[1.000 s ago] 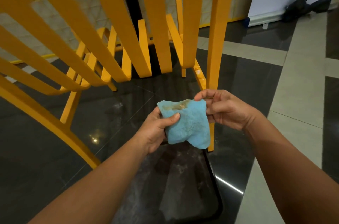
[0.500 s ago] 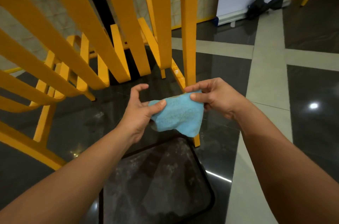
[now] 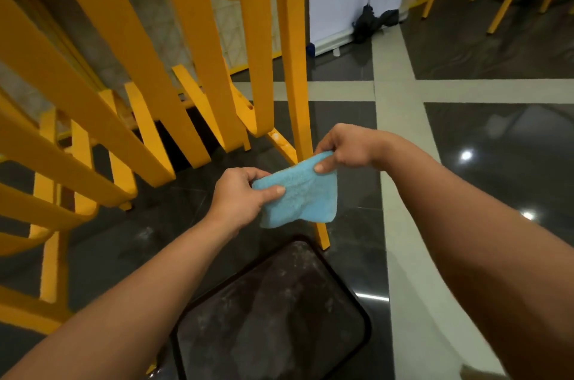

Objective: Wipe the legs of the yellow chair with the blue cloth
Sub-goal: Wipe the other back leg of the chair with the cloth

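Both hands hold the blue cloth [image 3: 299, 193] in mid-air, just in front of a yellow chair leg [image 3: 293, 68]. Left hand [image 3: 240, 196]: thumb and fingers pinched on the cloth's left edge. Right hand [image 3: 344, 148]: fingertips clamped on its top right corner. Cloth hangs folded between them, overlapping the leg's lower part; contact unclear. Dark tray [image 3: 273, 314] on the floor [image 3: 497, 146], nearer the camera.

The cloth [image 3: 302, 193] hides part of the chair leg [image 3: 295, 75]; the leg's top runs off frame.
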